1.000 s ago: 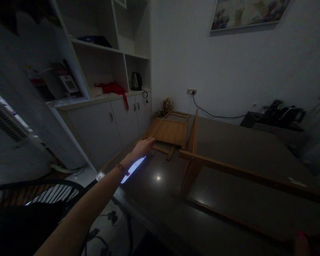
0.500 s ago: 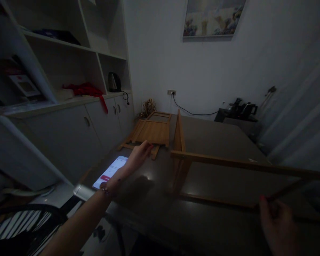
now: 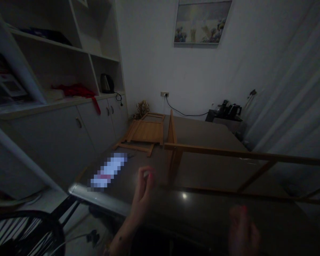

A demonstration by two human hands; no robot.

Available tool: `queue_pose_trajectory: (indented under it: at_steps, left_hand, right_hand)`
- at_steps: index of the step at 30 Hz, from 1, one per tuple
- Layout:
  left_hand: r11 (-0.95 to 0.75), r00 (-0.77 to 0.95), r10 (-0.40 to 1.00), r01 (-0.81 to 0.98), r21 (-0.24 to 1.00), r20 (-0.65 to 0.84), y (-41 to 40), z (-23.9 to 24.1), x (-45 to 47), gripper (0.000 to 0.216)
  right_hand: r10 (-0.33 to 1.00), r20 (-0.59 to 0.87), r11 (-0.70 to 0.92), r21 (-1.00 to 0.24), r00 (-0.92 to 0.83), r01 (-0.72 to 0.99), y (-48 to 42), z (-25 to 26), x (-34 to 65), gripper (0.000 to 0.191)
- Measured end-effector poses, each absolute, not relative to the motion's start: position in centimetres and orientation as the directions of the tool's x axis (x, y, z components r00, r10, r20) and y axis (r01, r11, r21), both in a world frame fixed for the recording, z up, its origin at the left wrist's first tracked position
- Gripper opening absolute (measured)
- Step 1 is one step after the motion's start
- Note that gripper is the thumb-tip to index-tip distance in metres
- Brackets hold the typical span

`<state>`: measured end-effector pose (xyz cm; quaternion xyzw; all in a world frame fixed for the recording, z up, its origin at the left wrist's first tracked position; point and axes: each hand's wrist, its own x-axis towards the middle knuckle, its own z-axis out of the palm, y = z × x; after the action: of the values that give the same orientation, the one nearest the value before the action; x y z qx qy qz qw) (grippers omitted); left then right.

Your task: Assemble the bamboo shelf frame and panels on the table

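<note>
I see my left hand (image 3: 145, 183) raised over the near part of the dark table (image 3: 218, 213), forearm coming up from the bottom edge, fingers curled in with the tips pinched close together; something small and pale shows at the fingertips, too dim for me to name. My right hand (image 3: 241, 227) sits low at the bottom right, blurred and dark, fingers loosely bent; I cannot tell whether it holds anything.

Nearest to both hands is the wooden frame (image 3: 229, 154) standing on the table. Its top rail runs long from just right of my left hand out to the right edge of view, nearly level, with an upright leg at the left end and a slanted brace further right. A lower rail lies along the tabletop between the hands and the top rail.

A lit phone (image 3: 108, 170) lies flat on the table's left corner, its long axis pointing away and to the right. Beyond it a folded wooden panel (image 3: 146, 131) lies flat at the table's far left edge, beside the white cabinets (image 3: 69, 131).
</note>
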<state>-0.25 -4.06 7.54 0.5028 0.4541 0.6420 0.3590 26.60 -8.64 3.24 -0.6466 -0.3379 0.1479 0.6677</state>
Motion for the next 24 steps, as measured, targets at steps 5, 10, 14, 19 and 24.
queue_pose_trajectory:
  at_steps: [5, 10, 14, 19, 24]
  left_hand:
    - [-0.234, -0.048, 0.972, -0.093, 0.968, 0.231, -7.0, 6.7, 2.7, 0.036]
    - [-0.195, 0.073, 0.976, -0.141, 0.971, 0.206, -7.6, 6.8, 3.3, 0.038]
    - [-0.175, 0.13, 0.972, -0.161, 0.971, 0.197, -7.2, 6.1, 2.7, 0.04]
    - [-0.162, 0.194, 0.96, -0.205, 0.965, 0.203, -7.7, 5.6, 2.0, 0.041]
    - [-0.19, 0.164, 0.96, -0.221, 0.957, 0.228, -8.3, 5.1, 2.2, 0.042]
  right_hand:
    - [0.87, 0.337, 0.216, -0.916, 0.359, 0.338, -10.3, 4.6, 20.6, 0.054]
    - [0.867, 0.478, 0.399, -0.836, 0.142, 0.376, -10.2, 6.2, 18.8, 0.034]
    - [0.804, 0.579, 0.486, -0.771, 0.137, 0.412, -10.0, 5.9, 16.9, 0.024]
    - [0.695, 0.708, 0.602, -0.668, 0.125, 0.438, -10.3, 5.2, 14.9, 0.016]
    - [0.597, 0.798, 0.68, -0.555, 0.078, 0.479, -10.4, 4.3, 14.6, 0.016]
